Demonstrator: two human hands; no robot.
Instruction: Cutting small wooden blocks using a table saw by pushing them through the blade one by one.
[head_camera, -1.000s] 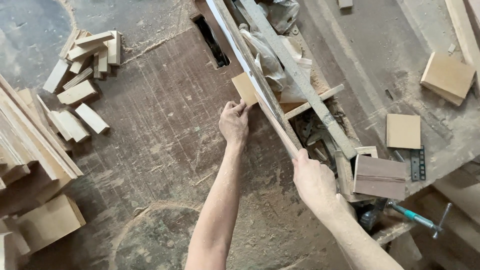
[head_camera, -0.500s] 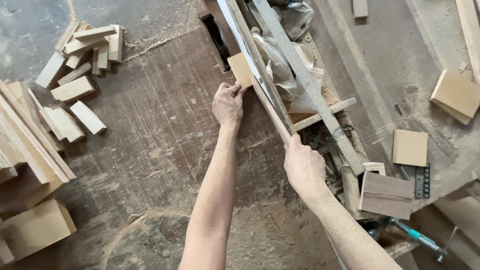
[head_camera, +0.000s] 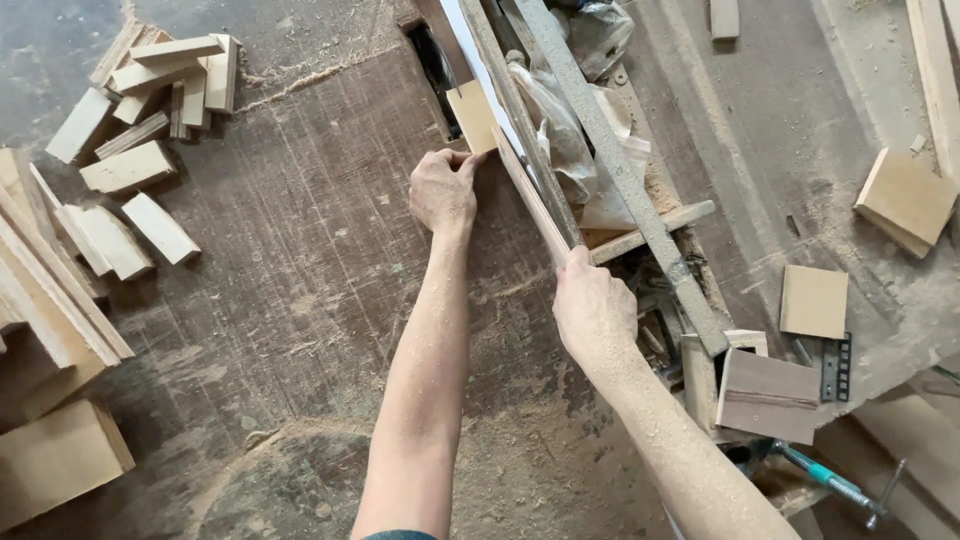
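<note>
Wood block (head_camera: 471, 115) sits at twelve o'clock of the left hand (head_camera: 442, 188), fingertips touching it. Right hand (head_camera: 592, 305) is clamped on a thin strip (head_camera: 530, 195). Block looks light, stiff; hold its edges.

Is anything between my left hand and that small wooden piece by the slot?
Nothing visible. The left hand fingers already touch the small wooden piece at its lower edge; the right hand grips the long wooden strip beside it.
</note>
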